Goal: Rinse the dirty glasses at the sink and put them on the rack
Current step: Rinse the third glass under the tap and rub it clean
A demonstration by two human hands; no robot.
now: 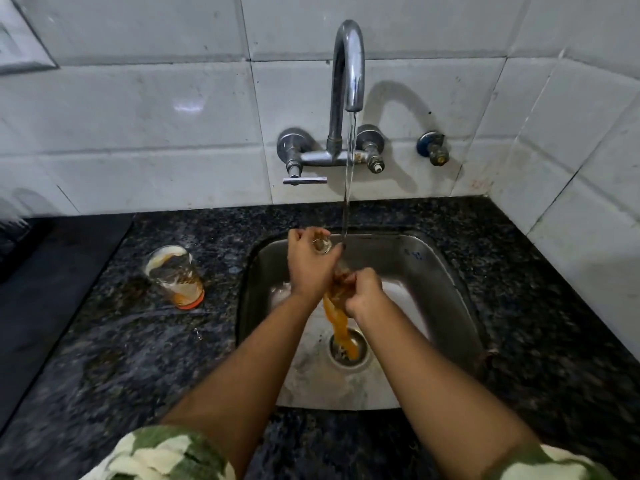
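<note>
Rinsing a glass over the sink

My left hand (308, 263) was wrapped around the glass (323, 244), tipped over the sink (433, 268) just beside the tap (348, 64) stream, while my right hand (363, 292) was curled at its mouth, orange liquid (337, 320) pouring to the drain (348, 348). A second dirty glass (176, 275) stood on the table left of the sink.

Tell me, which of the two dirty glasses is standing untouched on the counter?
The clear glass with orange residue, upright on the dark granite counter left of the sink. The other glass is tipped over the steel sink, held by both hands.
</note>
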